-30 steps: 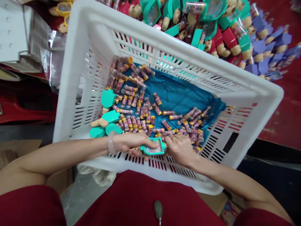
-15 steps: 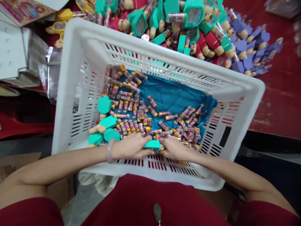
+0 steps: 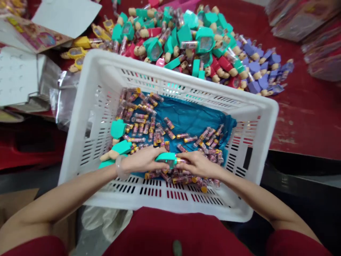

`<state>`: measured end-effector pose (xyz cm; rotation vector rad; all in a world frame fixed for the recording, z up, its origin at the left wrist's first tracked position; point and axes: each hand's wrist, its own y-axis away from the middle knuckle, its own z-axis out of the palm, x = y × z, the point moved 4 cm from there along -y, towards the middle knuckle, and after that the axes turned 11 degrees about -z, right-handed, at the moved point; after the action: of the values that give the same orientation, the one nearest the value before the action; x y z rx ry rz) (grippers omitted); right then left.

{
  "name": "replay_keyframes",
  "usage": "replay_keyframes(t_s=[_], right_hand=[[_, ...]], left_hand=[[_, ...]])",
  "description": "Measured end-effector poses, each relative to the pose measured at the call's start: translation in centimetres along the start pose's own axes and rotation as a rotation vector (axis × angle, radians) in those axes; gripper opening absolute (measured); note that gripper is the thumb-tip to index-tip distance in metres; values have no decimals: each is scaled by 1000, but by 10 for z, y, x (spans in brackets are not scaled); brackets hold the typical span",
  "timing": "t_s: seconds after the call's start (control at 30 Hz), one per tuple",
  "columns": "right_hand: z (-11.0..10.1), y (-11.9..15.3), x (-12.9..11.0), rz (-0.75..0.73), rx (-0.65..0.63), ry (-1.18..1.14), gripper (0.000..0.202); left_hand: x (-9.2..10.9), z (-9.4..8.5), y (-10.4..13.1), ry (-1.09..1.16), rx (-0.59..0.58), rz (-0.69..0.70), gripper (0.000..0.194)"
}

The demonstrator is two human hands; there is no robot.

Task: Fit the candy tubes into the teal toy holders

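Observation:
My left hand (image 3: 142, 160), with a pale bangle on its wrist, grips a green plastic toy part (image 3: 166, 155) with a clear window. My right hand (image 3: 201, 164) pinches a small clear tube (image 3: 182, 161) with a yellow end against the right end of that part. How far the tube sits inside is hidden by my fingers. Both hands are over a white slotted crate (image 3: 176, 74). Many similar small tubes (image 3: 169, 133) lie in it on a blue plastic sheet (image 3: 194, 112). Green toys with beige figure ends (image 3: 118, 128) rest at its left side.
Behind the crate, a heap of green and red toys (image 3: 183, 33) covers the red table (image 3: 290, 117). Purple toys (image 3: 257, 67) lie to its right and yellow ones (image 3: 77, 53) to its left. White boxes (image 3: 16, 74) stand left; plastic-wrapped packages (image 3: 298, 19) are far right.
My hands have risen slightly with the green toy part, and the tube at its right end now shows between them. The view has shifted, bringing more of the table into sight.

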<state>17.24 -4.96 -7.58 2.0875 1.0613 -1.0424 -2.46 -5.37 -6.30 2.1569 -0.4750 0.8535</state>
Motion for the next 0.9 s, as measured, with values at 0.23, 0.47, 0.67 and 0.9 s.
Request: replay_keyframes(t_s=[0.23, 0.47, 0.67, 0.9], right_hand=[[5, -7, 13, 99, -173, -377, 40], [-2, -14, -5, -93, -16, 274, 35], [17, -3, 9, 180, -91, -620, 39], [0, -7, 10, 213, -6, -439, 41]], left_hand=[[-28, 14, -9, -282, 165, -37, 46], [-36, 6, -19, -81, 38, -129, 55], [-12, 9, -3, -435, 233, 266, 38], [-5, -4, -4, -381, 204, 113, 35]])
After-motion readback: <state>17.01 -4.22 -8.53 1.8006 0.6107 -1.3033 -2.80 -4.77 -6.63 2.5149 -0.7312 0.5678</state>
